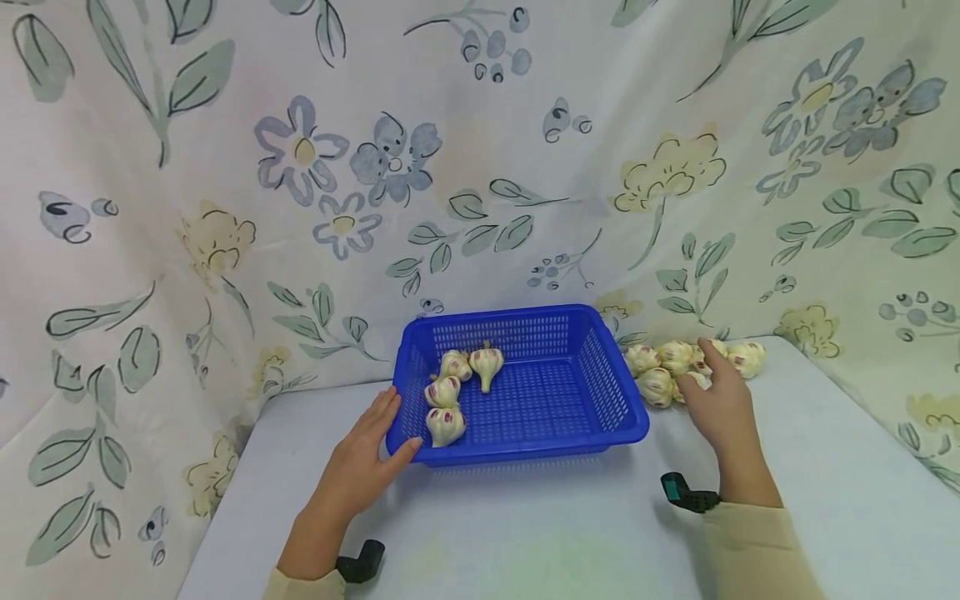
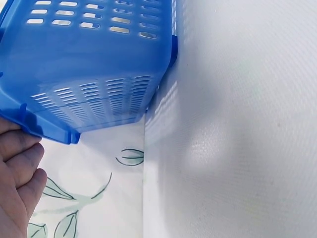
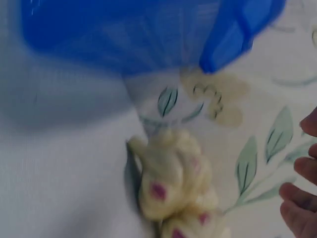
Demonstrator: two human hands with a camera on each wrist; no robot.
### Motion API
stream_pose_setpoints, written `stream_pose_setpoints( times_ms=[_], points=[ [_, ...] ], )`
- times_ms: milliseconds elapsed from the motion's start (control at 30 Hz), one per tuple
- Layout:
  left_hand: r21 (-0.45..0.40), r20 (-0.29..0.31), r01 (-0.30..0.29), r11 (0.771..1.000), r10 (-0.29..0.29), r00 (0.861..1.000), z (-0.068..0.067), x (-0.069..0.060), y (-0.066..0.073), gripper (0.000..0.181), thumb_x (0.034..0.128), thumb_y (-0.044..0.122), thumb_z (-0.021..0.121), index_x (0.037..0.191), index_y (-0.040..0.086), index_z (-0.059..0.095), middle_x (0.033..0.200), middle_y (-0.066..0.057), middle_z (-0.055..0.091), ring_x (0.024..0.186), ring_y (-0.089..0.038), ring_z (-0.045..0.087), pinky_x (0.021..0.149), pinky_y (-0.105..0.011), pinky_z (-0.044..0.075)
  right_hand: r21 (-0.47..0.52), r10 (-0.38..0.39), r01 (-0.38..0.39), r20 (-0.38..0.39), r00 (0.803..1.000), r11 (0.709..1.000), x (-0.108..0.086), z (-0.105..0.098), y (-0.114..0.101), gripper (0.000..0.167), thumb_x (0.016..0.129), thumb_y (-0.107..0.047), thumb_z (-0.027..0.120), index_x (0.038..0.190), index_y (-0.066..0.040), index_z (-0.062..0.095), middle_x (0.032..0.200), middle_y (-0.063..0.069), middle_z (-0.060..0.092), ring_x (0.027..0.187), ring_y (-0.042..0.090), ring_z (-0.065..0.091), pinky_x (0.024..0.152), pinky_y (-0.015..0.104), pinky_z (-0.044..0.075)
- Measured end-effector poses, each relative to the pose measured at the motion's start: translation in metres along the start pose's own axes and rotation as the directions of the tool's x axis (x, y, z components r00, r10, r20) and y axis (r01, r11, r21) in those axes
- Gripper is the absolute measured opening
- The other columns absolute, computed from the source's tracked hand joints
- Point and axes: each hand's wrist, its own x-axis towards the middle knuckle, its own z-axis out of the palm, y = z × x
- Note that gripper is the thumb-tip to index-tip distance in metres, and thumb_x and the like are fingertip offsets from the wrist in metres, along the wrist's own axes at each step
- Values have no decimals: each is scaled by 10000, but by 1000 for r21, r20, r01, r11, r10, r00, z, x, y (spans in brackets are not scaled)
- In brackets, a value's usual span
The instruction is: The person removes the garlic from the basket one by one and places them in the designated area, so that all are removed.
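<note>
Several garlic bulbs point(image 1: 444, 392) lie along the left side of a blue plastic basket point(image 1: 525, 454). My left hand point(image 1: 358, 467) rests against the basket's left end, thumb at the front rim and fingers along the side rim. In the left wrist view, those fingers point(image 2: 22, 166) touch the rim from outside. To the right of the basket, my right hand point(image 1: 718, 408) hovers over a pile of garlic bulbs point(image 1: 656, 387), thumb and fingers spread apart and holding nothing. The hand partly hides the pile. Blurred garlic point(image 3: 173, 178) shows in the right wrist view, apart from the fingertips point(image 3: 299, 198).
A white table point(image 1: 525, 533) carries the basket and the pile. Behind it hangs a floral cloth point(image 1: 480, 167), close to the basket's back edge. Each wrist wears a black camera mount, such as the one point(image 1: 686, 493) on the right.
</note>
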Motion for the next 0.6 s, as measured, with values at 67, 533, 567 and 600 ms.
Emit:
stream_pose_setpoints(
  times_ms=[67, 533, 567, 600],
  points=[
    [0, -3, -3, 1000, 3, 1000, 0, 0, 0, 822, 933, 605, 540, 1549, 110, 313, 1628, -60, 259, 1497, -302, 249, 1148, -564, 310, 62, -66, 68, -39, 997, 996, -7, 5, -13, 642, 968, -187, 485, 1570, -153, 264, 1548, 235, 354, 1384, 489, 365, 991, 638, 449],
    [1, -19, -5, 1000, 5, 1000, 2, -2, 0, 852, 921, 665, 499, 1548, 117, 318, 1628, -38, 257, 1495, -285, 260, 1144, -551, 324, 385, -520, 472, 23, 854, 793, -45, 83, -83, 424, 961, -68, 600, 1383, -101, 567, 1403, 65, 580, 1311, 220, 539, 1034, 209, 447],
    [-2, -20, -3, 1000, 3, 1000, 2, -2, 0, 851, 921, 665, 497, 1548, 118, 317, 1629, -34, 255, 1496, -281, 258, 1146, -548, 324, 377, -537, 490, 25, 843, 786, -46, 89, -87, 418, 954, -62, 606, 1370, -96, 578, 1389, 65, 592, 1300, 221, 550, 1033, 250, 460],
    [-1, -21, -3, 1000, 3, 1000, 1, -2, 0, 852, 922, 663, 499, 1548, 114, 317, 1629, -36, 254, 1497, -280, 256, 1146, -550, 323, 362, -549, 502, 34, 835, 785, -47, 94, -91, 413, 951, -64, 609, 1362, -93, 584, 1377, 65, 601, 1289, 227, 560, 1029, 294, 472]
  ],
)
